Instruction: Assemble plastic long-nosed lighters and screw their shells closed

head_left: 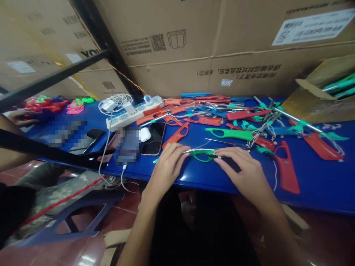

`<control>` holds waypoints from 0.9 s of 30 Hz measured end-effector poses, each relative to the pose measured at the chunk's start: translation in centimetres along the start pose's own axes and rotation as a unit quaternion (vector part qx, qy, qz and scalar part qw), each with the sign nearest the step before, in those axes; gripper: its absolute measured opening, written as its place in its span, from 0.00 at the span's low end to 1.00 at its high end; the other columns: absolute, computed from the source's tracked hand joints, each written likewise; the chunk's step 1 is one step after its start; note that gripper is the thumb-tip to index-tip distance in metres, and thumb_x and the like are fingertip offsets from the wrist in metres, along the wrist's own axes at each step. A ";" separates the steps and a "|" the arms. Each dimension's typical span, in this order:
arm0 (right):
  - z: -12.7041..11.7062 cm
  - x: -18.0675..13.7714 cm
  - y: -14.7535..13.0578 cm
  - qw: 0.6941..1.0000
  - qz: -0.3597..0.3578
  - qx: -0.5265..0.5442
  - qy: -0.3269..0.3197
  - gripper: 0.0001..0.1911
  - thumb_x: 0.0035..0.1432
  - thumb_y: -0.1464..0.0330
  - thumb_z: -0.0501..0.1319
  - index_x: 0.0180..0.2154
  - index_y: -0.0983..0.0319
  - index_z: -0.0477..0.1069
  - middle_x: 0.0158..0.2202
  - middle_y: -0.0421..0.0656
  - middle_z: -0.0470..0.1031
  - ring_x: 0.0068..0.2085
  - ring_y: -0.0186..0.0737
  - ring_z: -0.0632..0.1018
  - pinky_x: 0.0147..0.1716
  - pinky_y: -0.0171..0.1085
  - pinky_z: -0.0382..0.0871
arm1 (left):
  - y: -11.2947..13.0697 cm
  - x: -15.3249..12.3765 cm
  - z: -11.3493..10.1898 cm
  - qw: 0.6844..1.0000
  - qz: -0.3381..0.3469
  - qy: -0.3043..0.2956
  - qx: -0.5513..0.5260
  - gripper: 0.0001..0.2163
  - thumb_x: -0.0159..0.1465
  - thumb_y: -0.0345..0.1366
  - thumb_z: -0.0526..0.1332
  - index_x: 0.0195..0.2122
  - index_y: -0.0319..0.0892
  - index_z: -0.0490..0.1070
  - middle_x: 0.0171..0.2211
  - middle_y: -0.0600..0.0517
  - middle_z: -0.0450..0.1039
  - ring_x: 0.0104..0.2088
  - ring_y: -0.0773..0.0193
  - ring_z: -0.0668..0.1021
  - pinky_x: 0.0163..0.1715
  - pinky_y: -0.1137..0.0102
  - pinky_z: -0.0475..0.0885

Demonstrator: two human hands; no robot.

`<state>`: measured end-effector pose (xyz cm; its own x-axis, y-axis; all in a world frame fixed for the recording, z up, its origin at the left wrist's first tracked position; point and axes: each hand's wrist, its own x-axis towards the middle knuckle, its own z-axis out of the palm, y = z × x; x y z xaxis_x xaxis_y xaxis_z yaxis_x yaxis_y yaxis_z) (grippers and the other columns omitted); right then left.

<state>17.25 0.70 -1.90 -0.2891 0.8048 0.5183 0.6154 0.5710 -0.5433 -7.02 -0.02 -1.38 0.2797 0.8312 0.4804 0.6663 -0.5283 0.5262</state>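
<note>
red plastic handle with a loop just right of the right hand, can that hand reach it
Likely yes: the red plastic handle lies on the blue tabletop beside the right hand, with only a white wire seen between. That hand is busy on the green plastic handle, though, and may need freeing.
</note>
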 end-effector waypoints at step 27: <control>-0.1 0.1 0.2 1.000 0.001 0.006 -0.011 0.04 0.67 0.67 0.62 0.43 0.57 0.75 0.46 0.43 0.81 0.49 0.46 0.80 0.54 0.49 0.69 | -0.1 -0.1 0.1 0.997 -0.074 -0.019 -0.005 0.08 0.72 0.37 0.60 0.50 0.45 0.67 0.46 0.49 0.74 0.46 0.61 0.78 0.48 0.64 0.73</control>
<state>17.43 0.84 -1.88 -0.3037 0.8098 0.5019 0.6070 0.5705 -0.5532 -7.02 -0.08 -1.55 0.2044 0.9064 0.3697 0.6958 -0.4001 0.5964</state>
